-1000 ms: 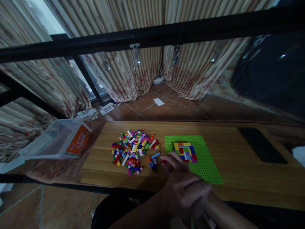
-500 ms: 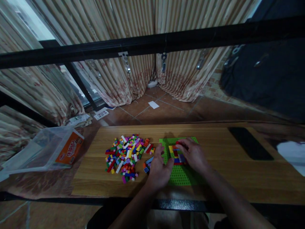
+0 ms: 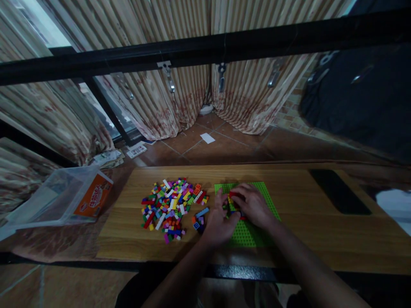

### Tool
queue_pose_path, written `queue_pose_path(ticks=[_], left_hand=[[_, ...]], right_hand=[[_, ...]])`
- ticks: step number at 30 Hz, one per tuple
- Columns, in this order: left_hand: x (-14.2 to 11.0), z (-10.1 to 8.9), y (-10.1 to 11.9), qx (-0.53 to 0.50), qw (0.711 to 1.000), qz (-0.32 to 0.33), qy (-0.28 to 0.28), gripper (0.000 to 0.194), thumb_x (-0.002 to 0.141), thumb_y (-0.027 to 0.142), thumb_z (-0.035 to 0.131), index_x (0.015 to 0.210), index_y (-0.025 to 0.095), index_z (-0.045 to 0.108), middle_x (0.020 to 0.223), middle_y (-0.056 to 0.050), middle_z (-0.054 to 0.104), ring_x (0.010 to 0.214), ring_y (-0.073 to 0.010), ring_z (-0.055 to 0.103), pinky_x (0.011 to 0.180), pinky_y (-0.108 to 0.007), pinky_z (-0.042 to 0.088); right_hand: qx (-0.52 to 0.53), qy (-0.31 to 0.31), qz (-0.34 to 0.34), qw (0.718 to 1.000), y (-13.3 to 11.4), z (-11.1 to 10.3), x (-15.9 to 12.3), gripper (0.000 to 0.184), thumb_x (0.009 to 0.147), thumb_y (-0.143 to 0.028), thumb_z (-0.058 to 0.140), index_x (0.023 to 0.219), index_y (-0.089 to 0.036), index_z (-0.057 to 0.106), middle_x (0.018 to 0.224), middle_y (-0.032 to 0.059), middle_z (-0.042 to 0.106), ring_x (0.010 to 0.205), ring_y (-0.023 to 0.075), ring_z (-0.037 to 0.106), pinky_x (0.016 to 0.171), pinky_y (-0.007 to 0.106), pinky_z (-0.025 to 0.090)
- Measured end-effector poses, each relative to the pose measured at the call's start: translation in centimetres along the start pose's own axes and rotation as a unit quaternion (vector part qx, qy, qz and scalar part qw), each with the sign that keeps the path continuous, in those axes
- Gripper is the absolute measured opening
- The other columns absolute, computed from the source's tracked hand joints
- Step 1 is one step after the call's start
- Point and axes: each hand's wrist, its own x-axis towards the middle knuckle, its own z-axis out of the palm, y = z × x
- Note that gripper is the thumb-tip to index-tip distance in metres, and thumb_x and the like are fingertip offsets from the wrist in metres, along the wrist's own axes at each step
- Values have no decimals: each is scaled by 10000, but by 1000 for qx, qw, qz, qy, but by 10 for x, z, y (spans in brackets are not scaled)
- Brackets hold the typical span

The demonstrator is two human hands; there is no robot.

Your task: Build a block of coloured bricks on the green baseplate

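A green baseplate (image 3: pixel 253 233) lies on the wooden table (image 3: pixel 308 226), bearing a small patch of coloured bricks (image 3: pixel 231 201) mostly hidden under my hands. My left hand (image 3: pixel 220 222) rests at the plate's left edge, fingers curled against the brick patch. My right hand (image 3: pixel 252 204) lies over the patch, fingertips pinched at a red brick on its top left. Whether either hand grips a brick I cannot make out. A heap of loose coloured bricks (image 3: pixel 170 204) lies to the left, with a few stray bricks (image 3: pixel 199 220) beside my left hand.
A clear plastic box with an orange label (image 3: pixel 69 197) stands off the table's left end. A dark flat phone-like slab (image 3: pixel 340 190) lies on the table at the right. A black bar (image 3: pixel 205 47) crosses above; curtains and tiled floor lie beyond.
Both hands have shifted slightly left over the brick patch and closed in on its top left corner. The view has barely moved.
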Motion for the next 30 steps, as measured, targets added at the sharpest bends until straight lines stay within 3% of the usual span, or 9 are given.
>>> queue_pose_path(ticks=[11, 17, 30], left_hand=[[1, 1, -3, -13, 1000, 11, 0, 766, 798, 212, 620, 1464, 214, 243, 1411, -128, 491, 1280, -244, 487, 1019, -417, 453], [0, 2, -4, -5, 1000, 4, -4, 837, 796, 222, 616, 1500, 187, 165, 1435, -148, 467, 1320, -252, 448, 1046, -415, 427], [-1, 1, -6, 105, 994, 36, -10, 819, 803, 276, 594, 1500, 157, 181, 1426, -156, 484, 1272, -280, 500, 1031, -432, 451]], right_hand=[[73, -20, 14, 997, -3, -5, 3, 167, 879, -272, 574, 936, -228, 724, 921, 47, 687, 906, 200, 603, 846, 375, 445], [99, -53, 30, 993, 2, -5, 6, 180, 873, -274, 582, 952, -226, 736, 921, 50, 700, 895, 199, 605, 858, 369, 441], [90, -70, 110, 987, 5, -3, 11, 185, 795, -316, 619, 906, -267, 759, 920, 30, 727, 854, 200, 657, 811, 338, 490]])
